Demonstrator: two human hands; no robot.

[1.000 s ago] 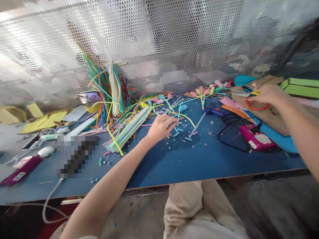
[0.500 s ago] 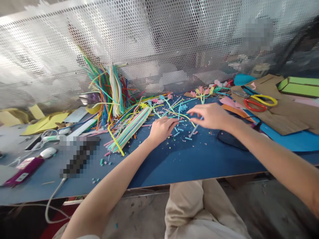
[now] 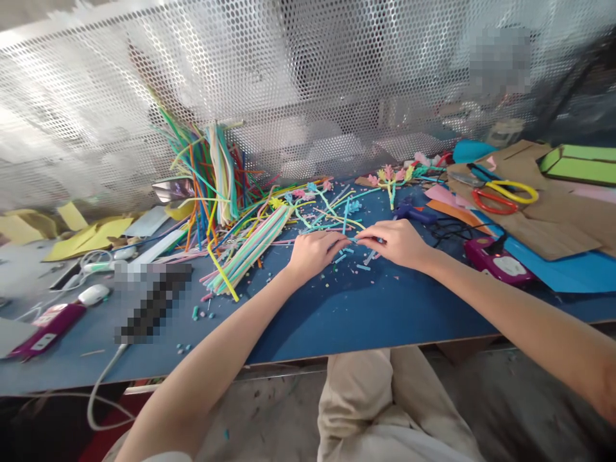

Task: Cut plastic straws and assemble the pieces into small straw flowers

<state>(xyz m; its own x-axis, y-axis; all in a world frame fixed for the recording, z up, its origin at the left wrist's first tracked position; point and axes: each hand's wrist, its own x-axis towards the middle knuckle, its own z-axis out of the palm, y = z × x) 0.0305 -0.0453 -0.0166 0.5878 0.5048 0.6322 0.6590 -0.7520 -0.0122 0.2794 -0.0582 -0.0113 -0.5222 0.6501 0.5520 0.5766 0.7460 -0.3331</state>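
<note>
My left hand (image 3: pixel 317 251) and my right hand (image 3: pixel 397 242) face each other over the middle of the blue table, fingertips nearly meeting. Between them shows a short light-blue pipe cleaner (image 3: pixel 353 240), pinched at either end; my fingers cover most of it. Cut blue pieces (image 3: pixel 363 267) lie just below the hands. Behind them are loose pipe cleaners and a blue fuzzy flower (image 3: pixel 355 206). A bundle of pastel pipe cleaners (image 3: pixel 255 247) rests left of my left hand. Past my right hand lies a dark blue glue gun (image 3: pixel 416 212).
Upright pipe cleaners (image 3: pixel 224 176) stand at the back left before a perforated metal screen (image 3: pixel 337 83). Pink and yellow flowers (image 3: pixel 389 174) lie at the back. Scissors (image 3: pixel 510 190) rest on brown cardboard (image 3: pixel 553 234) at right. Purple power strips (image 3: pixel 500 262) (image 3: pixel 48 327) sit on both sides.
My right hand has moved left and down, its fingers closing on the blue pipe cleaner beside my left hand. The glue gun and right power strip now show. My left hand has barely moved.
</note>
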